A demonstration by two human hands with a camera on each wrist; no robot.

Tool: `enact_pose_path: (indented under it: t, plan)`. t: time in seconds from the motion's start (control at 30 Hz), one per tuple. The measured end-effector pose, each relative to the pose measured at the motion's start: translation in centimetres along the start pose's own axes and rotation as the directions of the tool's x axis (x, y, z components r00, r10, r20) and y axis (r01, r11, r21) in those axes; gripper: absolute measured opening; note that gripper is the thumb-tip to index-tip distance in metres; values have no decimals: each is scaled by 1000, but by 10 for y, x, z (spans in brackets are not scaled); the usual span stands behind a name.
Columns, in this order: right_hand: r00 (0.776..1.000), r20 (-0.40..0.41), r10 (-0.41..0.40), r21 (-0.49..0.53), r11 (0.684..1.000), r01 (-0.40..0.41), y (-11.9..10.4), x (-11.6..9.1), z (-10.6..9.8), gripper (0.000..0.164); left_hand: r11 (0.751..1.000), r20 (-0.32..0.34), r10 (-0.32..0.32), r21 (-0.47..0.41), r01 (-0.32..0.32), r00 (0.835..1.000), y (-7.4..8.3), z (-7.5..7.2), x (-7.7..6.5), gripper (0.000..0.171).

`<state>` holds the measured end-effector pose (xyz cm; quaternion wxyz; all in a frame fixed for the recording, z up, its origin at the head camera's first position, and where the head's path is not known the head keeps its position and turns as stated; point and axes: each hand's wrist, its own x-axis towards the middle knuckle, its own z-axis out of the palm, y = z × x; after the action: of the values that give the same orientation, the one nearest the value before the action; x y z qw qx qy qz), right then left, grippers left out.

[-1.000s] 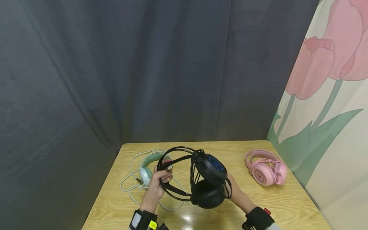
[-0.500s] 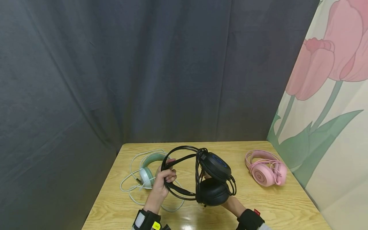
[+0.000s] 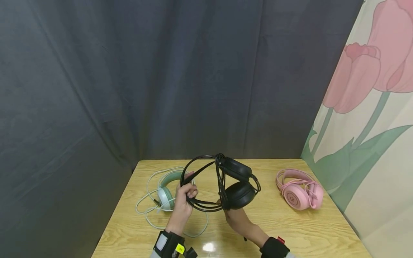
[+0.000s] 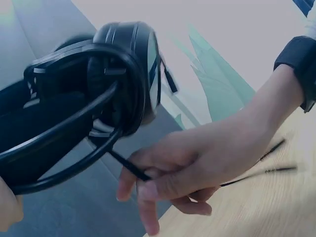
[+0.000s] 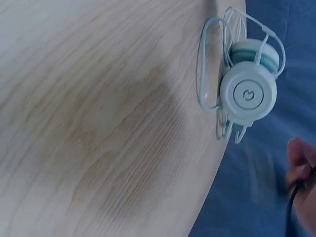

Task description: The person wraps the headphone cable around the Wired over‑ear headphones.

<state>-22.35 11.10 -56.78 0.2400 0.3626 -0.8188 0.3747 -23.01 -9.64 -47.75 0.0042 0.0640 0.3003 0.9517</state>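
Black headphones point(image 3: 239, 196) are held up over the table, with their cable looped in a bundle round the headband near the ear cups. My left hand point(image 3: 185, 197) grips the headband at its left end. Below the ear cups, my right hand point(image 3: 238, 221) pinches a black cable point(image 4: 129, 165) between thumb and fingers, as the left wrist view shows. Two thin cable ends point(image 4: 264, 173) trail out behind that hand. In the right wrist view, the fingers point(image 5: 301, 170) at the right edge hold a piece of black cable.
Mint-and-white headphones point(image 3: 164, 199) with a loose pale cable lie on the wooden table point(image 3: 309, 233), left of and behind my left hand. Pink headphones point(image 3: 297, 195) lie at the right. A dark curtain point(image 3: 200, 79) hangs behind the table.
The black headphones have turned and lifted slightly. My right hand has come from behind the right ear cup to below the cups and now pinches the cable. My left hand has shifted slightly right.
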Motion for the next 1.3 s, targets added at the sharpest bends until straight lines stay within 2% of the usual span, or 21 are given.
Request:
enact_pose_path:
  t: [0.07, 0.13, 0.23, 0.3, 0.4, 0.5, 0.6, 0.67, 0.97, 1.17, 1.3]
  plan:
    - [999, 32, 10, -173, 985, -5, -9, 3, 1, 25, 999, -55, 29, 29, -28, 998, -1, 1, 3, 45]
    - [996, 79, 28, -237, 971, -8, -12, 4, 1, 20, 996, -98, 54, 72, -47, 994, -3, 1, 5, 47]
    - [988, 138, 70, -226, 974, -37, -13, 5, 2, 12, 988, -149, 85, 141, -64, 985, -5, -1, 6, 47]
    - [985, 153, 73, -202, 979, -41, -13, 5, 2, 15, 977, -172, 117, 197, -83, 978, -6, -2, 6, 47]
    - [987, 145, 70, -228, 973, -36, -14, 4, 0, 22, 953, -195, 171, 282, -112, 966, -7, -5, 6, 45]
    - [985, 166, 51, -271, 963, -4, -16, 4, -5, 20, 932, -227, 214, 338, -129, 950, -8, -7, 6, 46]
    - [974, 226, 28, -292, 956, 40, -17, 3, -11, 6, 918, -271, 246, 372, -135, 930, -8, -8, 5, 46]
    - [965, 262, 15, -288, 955, 63, -17, 2, -15, 6, 911, -290, 263, 388, -138, 920, -9, -10, 4, 46]
    - [944, 326, -55, -246, 959, 141, -15, 3, -32, 23, 868, -276, 301, 476, -142, 913, -15, -21, 2, 44]
    - [927, 374, -19, -187, 978, 95, -8, 4, -45, 16, 836, -270, 322, 532, -139, 907, -17, -23, 2, 43]
    - [938, 346, -27, -191, 977, 99, -2, 9, -61, 11, 808, -235, 346, 567, -160, 908, -17, -26, 2, 42]
